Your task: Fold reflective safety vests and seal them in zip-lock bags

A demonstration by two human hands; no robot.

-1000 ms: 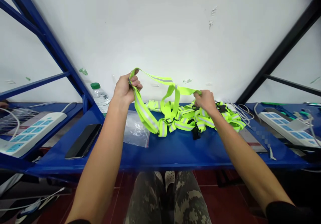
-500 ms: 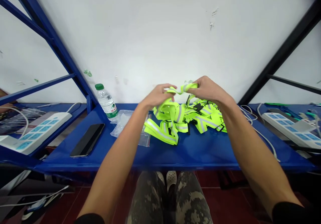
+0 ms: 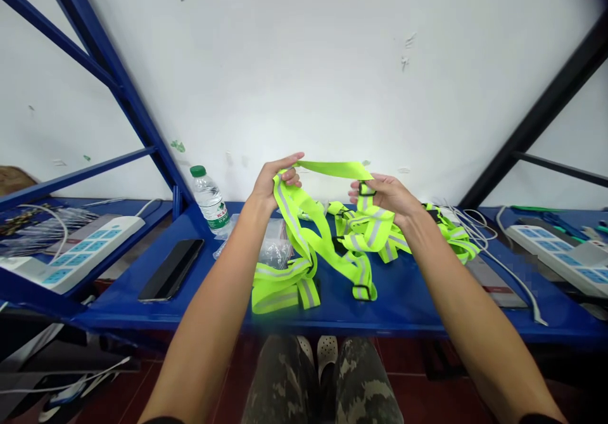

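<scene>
A neon yellow reflective strap (image 3: 335, 169) stretches between my two raised hands. My left hand (image 3: 279, 180) is closed on it, with long loops hanging down to the blue table. On the right, my right hand (image 3: 386, 194) pinches the strap's other end beside a black buckle (image 3: 367, 189). Below, another black buckle (image 3: 361, 292) lies near the table's front. More neon straps (image 3: 458, 237) with grey stripes are heaped behind and beside my right wrist. Clear plastic bags (image 3: 275, 246) lie partly hidden behind my left forearm.
On the blue table (image 3: 199, 303) are a green-capped bottle (image 3: 209, 201) and a black phone (image 3: 171, 270) at left. White cables (image 3: 510, 272) and a flat grey object lie at right. Power strips (image 3: 90, 253) flank both sides; blue frame bars rise at left.
My hands have moved apart, pulling the strap out between them. Its loops now hang lower and closer to the table's front edge, and buckles have come into view.
</scene>
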